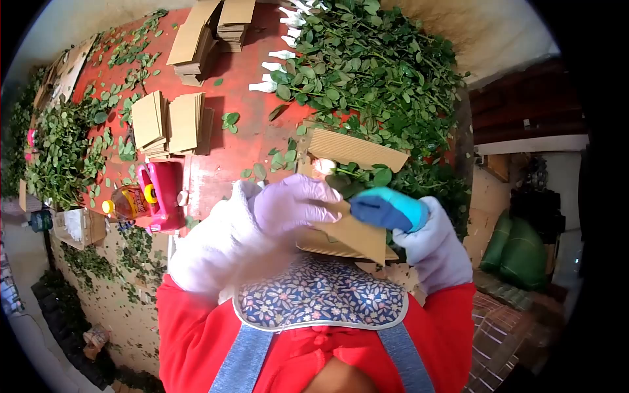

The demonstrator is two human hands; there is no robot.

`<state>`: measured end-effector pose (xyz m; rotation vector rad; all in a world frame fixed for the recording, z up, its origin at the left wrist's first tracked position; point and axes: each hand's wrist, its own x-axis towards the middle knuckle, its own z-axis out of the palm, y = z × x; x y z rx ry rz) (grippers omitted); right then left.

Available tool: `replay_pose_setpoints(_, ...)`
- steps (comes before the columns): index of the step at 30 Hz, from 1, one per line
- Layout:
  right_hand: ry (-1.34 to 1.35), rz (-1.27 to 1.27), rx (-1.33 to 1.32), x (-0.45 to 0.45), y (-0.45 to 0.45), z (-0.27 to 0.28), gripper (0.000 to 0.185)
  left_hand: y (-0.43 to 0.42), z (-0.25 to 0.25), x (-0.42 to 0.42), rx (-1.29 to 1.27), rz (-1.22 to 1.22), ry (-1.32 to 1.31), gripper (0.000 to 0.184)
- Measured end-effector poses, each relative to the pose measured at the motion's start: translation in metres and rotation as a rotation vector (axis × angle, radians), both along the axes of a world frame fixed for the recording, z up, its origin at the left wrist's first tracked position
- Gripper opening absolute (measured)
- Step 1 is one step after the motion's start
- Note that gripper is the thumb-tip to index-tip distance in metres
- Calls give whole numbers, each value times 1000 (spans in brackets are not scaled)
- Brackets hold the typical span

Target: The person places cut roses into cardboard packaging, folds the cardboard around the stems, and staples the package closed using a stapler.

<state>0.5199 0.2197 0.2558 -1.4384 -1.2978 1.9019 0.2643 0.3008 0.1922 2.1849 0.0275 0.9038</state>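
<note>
In a lavender glove, my left hand (295, 203) pinches the left end of a small brown cardboard sheet (359, 237). My right hand (390, 208), gloved in blue and teal, has its fingers closed at the sheet's upper right edge. Just beyond my fingers, a pale peach rose (324, 168) with green leaves lies against a larger corrugated cardboard piece (357, 150). More corrugated cardboard shows beneath the sheet, close to my apron (321, 295). My fingers partly hide the rose's stem.
Rose stems (380, 72) with white-wrapped heads are heaped at the back right. Cardboard stacks (186, 122) stand on the red table (246, 124). A pink jug (164, 196) and an amber bottle (131, 202) sit at the left edge. Leafy cuttings (62, 154) cover the far left.
</note>
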Motion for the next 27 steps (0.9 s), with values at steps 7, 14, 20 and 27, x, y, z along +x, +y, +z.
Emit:
replay_pose_setpoints(7,-147,117,-68,42,-13,-53,26,8,-11,-9,-298,284,56,25)
replay_pose_setpoints(14,-50,-156,-263,24,-11,-72,30,-7,-48,-30,-471,463,724,23)
replay_pose_setpoints(20,-166,-190,-180,6,-5,-63,21,-16,-45,-34,-504,475,888,26)
replay_pose_setpoints(27,-148,-127,31,-25,-15,-40,25,-58,-55,1,-1418,-134,-266,69)
